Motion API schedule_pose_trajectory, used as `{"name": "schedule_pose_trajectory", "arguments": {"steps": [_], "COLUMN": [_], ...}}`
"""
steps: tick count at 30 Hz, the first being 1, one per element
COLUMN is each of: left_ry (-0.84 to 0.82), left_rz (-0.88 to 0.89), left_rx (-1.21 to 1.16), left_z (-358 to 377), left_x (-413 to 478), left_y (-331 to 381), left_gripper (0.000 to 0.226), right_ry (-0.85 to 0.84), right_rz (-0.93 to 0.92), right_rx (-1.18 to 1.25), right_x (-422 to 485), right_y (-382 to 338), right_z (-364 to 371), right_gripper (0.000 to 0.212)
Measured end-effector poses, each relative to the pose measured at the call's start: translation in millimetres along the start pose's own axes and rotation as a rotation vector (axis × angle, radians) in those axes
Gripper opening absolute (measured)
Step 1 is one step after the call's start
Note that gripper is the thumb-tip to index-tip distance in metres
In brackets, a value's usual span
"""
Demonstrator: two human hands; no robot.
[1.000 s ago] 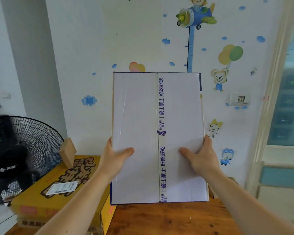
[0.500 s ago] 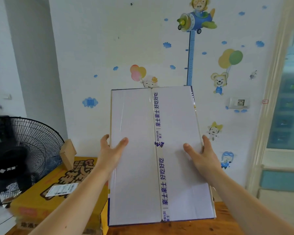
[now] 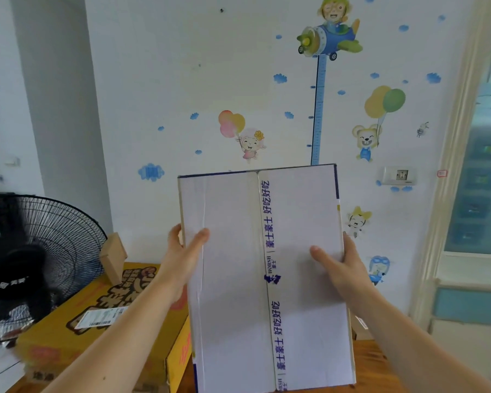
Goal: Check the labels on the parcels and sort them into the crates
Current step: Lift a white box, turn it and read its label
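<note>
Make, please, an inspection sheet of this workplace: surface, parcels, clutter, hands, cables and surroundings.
Surface: wooden table, seen only beside and under the parcels.
Job's things: white box held upright, printed tape down its middle, no shipping label on the face that shows; yellow box at left with a shipping label on top; no crate in view.
Clutter: small brown block at the far edge of the yellow box.
Hands: left hand and right hand grip the white box by its side edges, thumbs on the front.
Cables: nothing seen.
Surroundings: black fan, wall stickers, wall socket.
</note>
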State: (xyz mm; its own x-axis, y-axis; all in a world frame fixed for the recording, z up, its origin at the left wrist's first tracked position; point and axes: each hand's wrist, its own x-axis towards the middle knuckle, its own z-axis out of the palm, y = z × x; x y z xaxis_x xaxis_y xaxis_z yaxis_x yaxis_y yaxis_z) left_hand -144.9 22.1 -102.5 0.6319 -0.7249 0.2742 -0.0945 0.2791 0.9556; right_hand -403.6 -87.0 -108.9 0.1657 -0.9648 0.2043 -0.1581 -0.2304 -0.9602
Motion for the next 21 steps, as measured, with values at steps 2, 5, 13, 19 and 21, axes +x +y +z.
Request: {"name": "schedule_pose_trajectory", "arguments": {"steps": [2, 5, 13, 19, 21], "left_ry": [-0.001, 0.002, -0.037, -0.112, -0.175], "left_rz": [0.026, 0.028, 0.013, -0.088, -0.081], "left_rx": [0.016, 0.020, -0.002, 0.032, 0.043], "left_z": [2.0, 2.2, -0.4, -9.5, -10.8], "left_x": [-1.0, -4.1, -4.8, -1.1, -1.6], "left_y": [-0.9, -5.1, -6.8, -11.6, -9.6], "left_gripper": [0.043, 0.030, 0.058, 0.055, 0.049], "right_ry": [0.014, 0.062, 0.064, -0.016, -0.022], "right_rz": [-0.031, -0.045, -0.027, 0.071, 0.051], "right_rx": [-0.050, -0.079, -0.069, 0.023, -0.016], "right_x": [-1.5, -5.1, -4.0, 3.8, 4.3], "right_y": [-2.0, 0.1, 9.5, 10.9, 12.2], "right_z": [2.3, 5.0, 8.0, 0.3, -0.7], "right_gripper": [0.059, 0.041, 0.058, 0.066, 0.047]}}
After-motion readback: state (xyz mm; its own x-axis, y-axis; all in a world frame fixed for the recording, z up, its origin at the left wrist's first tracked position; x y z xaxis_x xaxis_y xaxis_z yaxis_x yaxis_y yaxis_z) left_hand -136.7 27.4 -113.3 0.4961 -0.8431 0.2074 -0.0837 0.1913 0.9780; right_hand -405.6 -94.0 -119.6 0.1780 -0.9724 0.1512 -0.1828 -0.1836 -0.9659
